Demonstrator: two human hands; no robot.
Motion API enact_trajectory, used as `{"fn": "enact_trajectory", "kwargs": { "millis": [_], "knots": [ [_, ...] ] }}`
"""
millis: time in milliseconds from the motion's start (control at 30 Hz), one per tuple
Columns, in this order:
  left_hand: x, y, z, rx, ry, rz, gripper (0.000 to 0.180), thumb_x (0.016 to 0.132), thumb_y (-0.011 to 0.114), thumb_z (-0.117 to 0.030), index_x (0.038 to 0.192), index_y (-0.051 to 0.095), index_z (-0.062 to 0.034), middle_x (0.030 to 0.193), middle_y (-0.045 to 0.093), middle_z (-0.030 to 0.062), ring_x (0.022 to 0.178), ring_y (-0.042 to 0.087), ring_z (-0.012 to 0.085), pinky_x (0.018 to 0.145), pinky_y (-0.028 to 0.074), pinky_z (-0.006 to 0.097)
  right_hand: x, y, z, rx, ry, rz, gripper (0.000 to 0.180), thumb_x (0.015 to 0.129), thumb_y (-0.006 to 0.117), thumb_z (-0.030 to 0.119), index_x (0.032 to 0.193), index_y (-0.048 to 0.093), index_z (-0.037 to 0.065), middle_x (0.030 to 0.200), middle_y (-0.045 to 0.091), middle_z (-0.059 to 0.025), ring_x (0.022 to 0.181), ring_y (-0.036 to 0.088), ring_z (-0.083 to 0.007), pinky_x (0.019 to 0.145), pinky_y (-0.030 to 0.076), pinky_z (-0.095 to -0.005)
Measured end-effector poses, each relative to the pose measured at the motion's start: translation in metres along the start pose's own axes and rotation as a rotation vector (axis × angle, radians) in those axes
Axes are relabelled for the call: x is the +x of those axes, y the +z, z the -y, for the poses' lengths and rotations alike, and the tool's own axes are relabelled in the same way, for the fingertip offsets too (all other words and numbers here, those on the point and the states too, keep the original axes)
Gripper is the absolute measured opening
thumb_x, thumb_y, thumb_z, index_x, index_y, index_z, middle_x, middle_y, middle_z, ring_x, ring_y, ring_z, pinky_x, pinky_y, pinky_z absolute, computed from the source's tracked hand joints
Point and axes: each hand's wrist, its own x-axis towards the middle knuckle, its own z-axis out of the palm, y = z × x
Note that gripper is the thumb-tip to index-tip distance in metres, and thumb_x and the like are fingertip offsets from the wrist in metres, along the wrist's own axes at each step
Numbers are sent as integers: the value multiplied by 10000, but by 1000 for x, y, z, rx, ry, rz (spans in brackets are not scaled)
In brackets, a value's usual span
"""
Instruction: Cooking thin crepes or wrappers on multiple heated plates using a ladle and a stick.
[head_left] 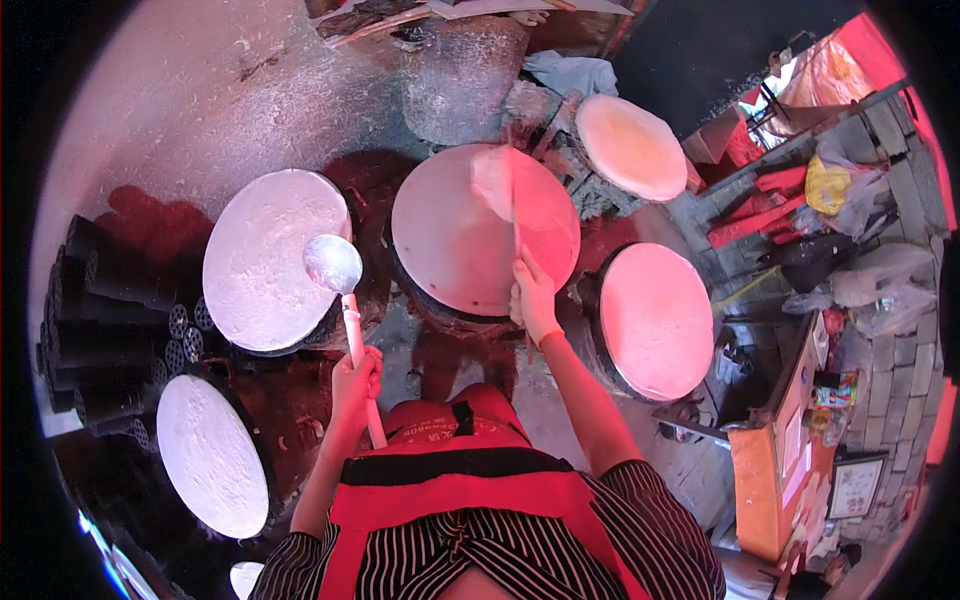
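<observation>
My left hand [355, 392] is wrapped round the pale handle of a ladle [332, 263]. Its shiny metal bowl hangs over the near right part of a white, crepe-like round [255, 255] on the left griddle. Over the middle griddle [432, 240], my right hand [535, 295] grips a thin wooden stick [515, 215] pointing away from me. Beside the stick's far part is a pale patch [491, 182]; whether it is batter or a blade cannot be told. The rest of the middle griddle's surface looks bare and greyish, tinted red on its right.
More pale rounds lie at the right [655, 320], back right [630, 147] and lower left [212, 455]. Black honeycomb coal briquettes [110, 310] are stacked at the left. A whitened bucket [460, 85] stands behind the middle griddle. Plastic bags [870, 280] and an orange-sided table [757, 490] occupy the right.
</observation>
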Motion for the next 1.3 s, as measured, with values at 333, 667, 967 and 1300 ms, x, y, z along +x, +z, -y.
{"fn": "enact_trajectory", "kwargs": {
  "millis": [333, 667, 967, 1300],
  "knots": [
    [-25, 40, 30, -126, 25, -142, 103, 930, 560, -82, 985, 619, -19, 740, 586, 16, 525, 427, 26, 426, 311, 181, -11, -57, 39, -163, 206, 357, 490, 996, 544, 302, 1467, 442, 216, 521, 295, 77, 350, 293, -68, 330, 227, -254],
    [-55, 68, 64, -327, -73, -336, 98, 901, 627, -127, 914, 589, -37, 678, 552, 7, 511, 451, 81, 445, 367, 225, 70, -61, 34, -302, 187, 404, 439, 989, 580, 279, 1417, 517, 205, 553, 337, 77, 371, 292, -57, 350, 248, -242],
    [-60, 82, 88, -415, -114, -482, 148, 876, 656, -156, 827, 541, -77, 636, 486, -14, 515, 469, 115, 486, 416, 268, 90, -113, 95, -195, 124, 397, 391, 991, 556, 275, 1381, 546, 243, 504, 278, 91, 343, 264, -48, 324, 184, -240],
    [-117, 119, 133, -472, -183, -579, 268, 888, 652, -192, 1124, 631, -67, 1067, 632, 34, 1000, 610, 152, 864, 482, 298, 93, -117, 102, -499, 491, 970, 438, 1001, 561, 284, 1434, 496, 263, 532, 349, 76, 361, 291, -49, 334, 229, -229]
  ]
}}
